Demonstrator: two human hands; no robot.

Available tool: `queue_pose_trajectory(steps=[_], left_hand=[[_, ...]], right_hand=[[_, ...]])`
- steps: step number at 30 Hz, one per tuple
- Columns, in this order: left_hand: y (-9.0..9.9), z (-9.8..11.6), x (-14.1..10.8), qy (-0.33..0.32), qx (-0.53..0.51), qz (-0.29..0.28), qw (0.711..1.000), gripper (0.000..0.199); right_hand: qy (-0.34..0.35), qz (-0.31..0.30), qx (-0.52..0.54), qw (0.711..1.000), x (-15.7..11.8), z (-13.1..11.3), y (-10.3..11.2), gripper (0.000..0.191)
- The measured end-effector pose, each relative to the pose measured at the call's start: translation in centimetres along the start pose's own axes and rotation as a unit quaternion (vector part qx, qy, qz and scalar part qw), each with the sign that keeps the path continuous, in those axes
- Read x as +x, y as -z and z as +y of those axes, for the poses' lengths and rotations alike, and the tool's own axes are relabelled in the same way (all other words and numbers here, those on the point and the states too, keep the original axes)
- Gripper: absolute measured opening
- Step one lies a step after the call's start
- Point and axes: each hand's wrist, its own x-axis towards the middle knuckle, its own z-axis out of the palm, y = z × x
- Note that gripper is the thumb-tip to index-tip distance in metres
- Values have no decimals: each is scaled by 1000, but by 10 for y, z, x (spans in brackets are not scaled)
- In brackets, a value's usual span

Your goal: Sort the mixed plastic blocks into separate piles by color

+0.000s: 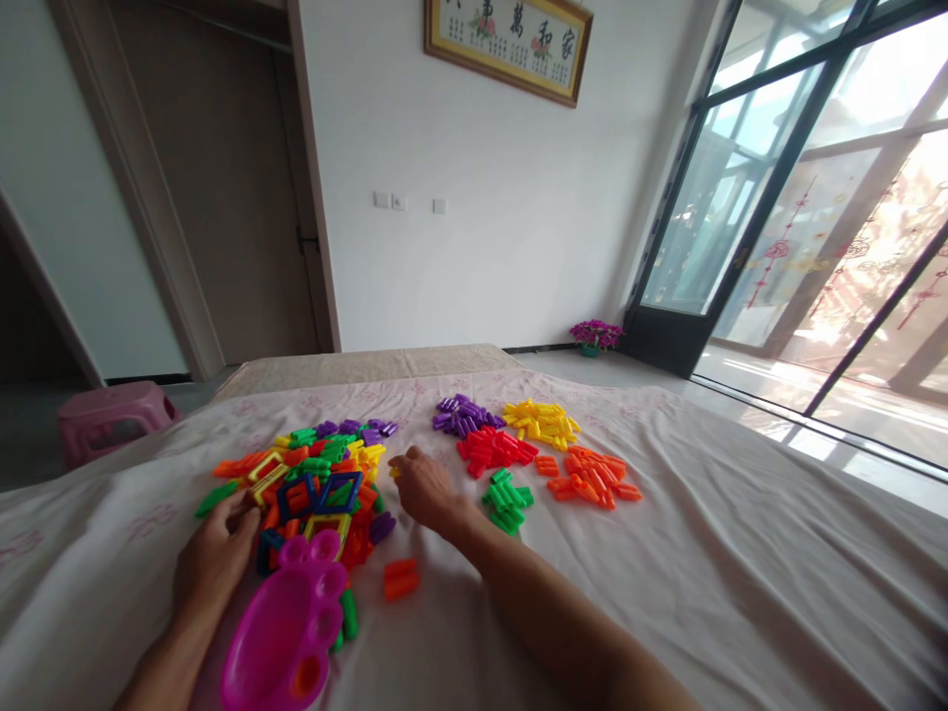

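Observation:
My left hand [222, 543] is closed at the left edge of a mixed heap of plastic toy pieces [318, 464], its fingers on a yellow square frame [267, 472]. Blue square frames [341, 491] lie beside it on the heap. My right hand [422, 486], just right of the heap, pinches a small yellow plastic piece [395, 472], mostly hidden by the fingers. Sorted piles lie beyond and right of it: purple [465, 416], yellow [544, 423], red [495, 450], green [508, 501] and orange [596, 478].
A magenta foot-shaped tray [277, 632] lies at the near left, with an orange piece in one hollow. Orange pieces [401, 579] lie apart on the pale cloth [703, 553]. A pink stool [115, 420] stands left; potted flowers [596, 334] stand by the glass door.

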Motion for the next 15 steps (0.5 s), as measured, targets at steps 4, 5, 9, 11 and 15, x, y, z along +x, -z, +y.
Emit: queue_pose_trajectory(steps=[4,5,9,11,15], left_hand=[[0,2,0,36,-35,-26,998,54],[1,3,0,38,-37,-27,998,54],[2,5,-2,47,-52,-30,997,54],[3,7,-3,47,-60,-30,997,53],[3,10,-5,46,-65,-31,996,52]], right_hand=[[-60,68,15,996,-10,39,37,39],[-85,77,7,993,-12,53,47,38],[-209,101,-43,972,-23,113,77,36],[-268,147,-62,950,-29,142,87,39],[-322,256,-50,910,-35,172,96,46]])
